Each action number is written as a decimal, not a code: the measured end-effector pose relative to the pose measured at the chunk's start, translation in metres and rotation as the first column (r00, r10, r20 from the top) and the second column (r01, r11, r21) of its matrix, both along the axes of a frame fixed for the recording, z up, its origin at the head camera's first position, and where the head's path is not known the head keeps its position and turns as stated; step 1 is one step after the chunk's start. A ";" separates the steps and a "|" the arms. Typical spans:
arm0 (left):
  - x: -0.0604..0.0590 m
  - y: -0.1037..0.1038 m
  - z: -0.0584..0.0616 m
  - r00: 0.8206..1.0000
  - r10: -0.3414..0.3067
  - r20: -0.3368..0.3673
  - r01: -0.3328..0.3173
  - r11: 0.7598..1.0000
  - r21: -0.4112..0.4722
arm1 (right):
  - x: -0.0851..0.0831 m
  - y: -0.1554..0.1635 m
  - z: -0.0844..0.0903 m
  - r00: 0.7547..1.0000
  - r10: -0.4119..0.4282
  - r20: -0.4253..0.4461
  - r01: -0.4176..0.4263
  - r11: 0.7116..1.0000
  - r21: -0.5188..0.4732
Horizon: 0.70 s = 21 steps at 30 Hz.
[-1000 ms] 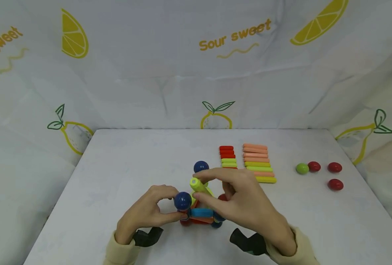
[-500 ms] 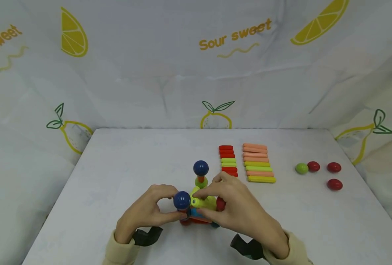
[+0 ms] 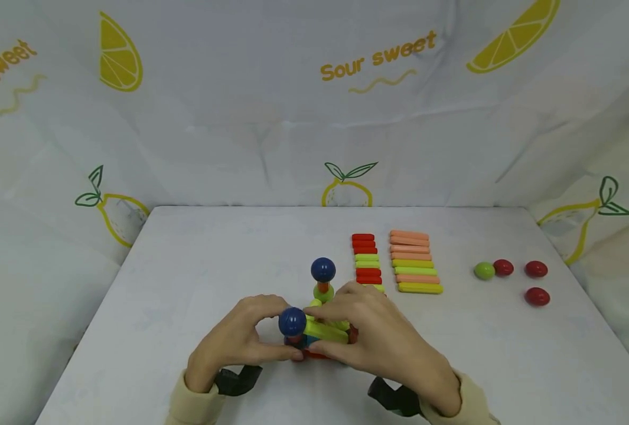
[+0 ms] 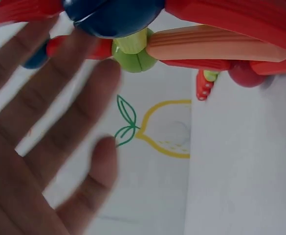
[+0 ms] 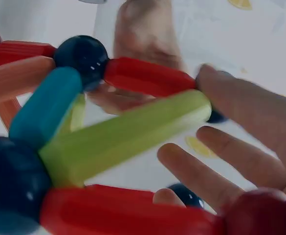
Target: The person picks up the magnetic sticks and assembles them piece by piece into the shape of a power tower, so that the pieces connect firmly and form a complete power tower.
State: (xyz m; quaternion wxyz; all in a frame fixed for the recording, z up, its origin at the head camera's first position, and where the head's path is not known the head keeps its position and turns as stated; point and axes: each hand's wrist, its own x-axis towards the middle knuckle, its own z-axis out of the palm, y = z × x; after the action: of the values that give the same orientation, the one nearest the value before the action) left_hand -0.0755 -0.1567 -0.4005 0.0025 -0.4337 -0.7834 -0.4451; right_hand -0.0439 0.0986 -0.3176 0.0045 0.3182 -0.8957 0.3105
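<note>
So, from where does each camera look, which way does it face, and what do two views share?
Head: on the head, facing forward and down at the table; left hand, right hand and sleeves show.
Left wrist: on that wrist, facing the stick model and lemon cloth; left hand at left.
Right wrist: on that wrist, facing a lime stick; right hand at right, left hand beyond.
Shared by head and right wrist: that stick.

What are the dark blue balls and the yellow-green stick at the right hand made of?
Dark blue balls: look like glossy hard plastic, given crisp highlights; painted metal possible.
Yellow-green stick: probably moulded plastic, satin, from its soft, diffuse sheen.
</note>
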 end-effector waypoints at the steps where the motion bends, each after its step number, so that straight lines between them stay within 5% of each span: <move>1: 0.000 0.001 0.000 1.000 0.018 0.006 -0.018 0.999 -0.030 | 0.000 0.004 0.000 1.000 -0.004 0.001 0.004 0.999 -0.035; 8: 0.002 -0.006 0.007 0.977 0.189 0.100 -0.166 0.965 -0.201 | -0.011 0.050 0.000 0.967 -0.253 -0.035 0.243 0.953 -0.182; 15: -0.002 -0.015 0.008 0.872 0.487 0.044 -0.473 0.863 -0.175 | -0.035 0.122 -0.036 0.856 -0.510 -0.085 0.504 0.860 -0.081; 18: -0.001 -0.015 0.008 0.876 0.475 0.087 -0.452 0.869 -0.200 | -0.042 0.140 -0.059 0.847 -0.526 -0.080 0.529 0.849 0.015; 21: 0.003 -0.013 0.010 0.892 0.405 0.200 -0.347 0.897 -0.273 | -0.047 0.145 -0.078 0.862 -0.505 -0.032 0.506 0.856 0.109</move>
State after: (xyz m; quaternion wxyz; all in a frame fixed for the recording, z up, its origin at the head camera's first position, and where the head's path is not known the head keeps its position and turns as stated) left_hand -0.0724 -0.1700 -0.3902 -0.0608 -0.2100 -0.8929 -0.3937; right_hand -0.0907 0.2431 -0.3955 0.0690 0.0722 -0.9639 0.2467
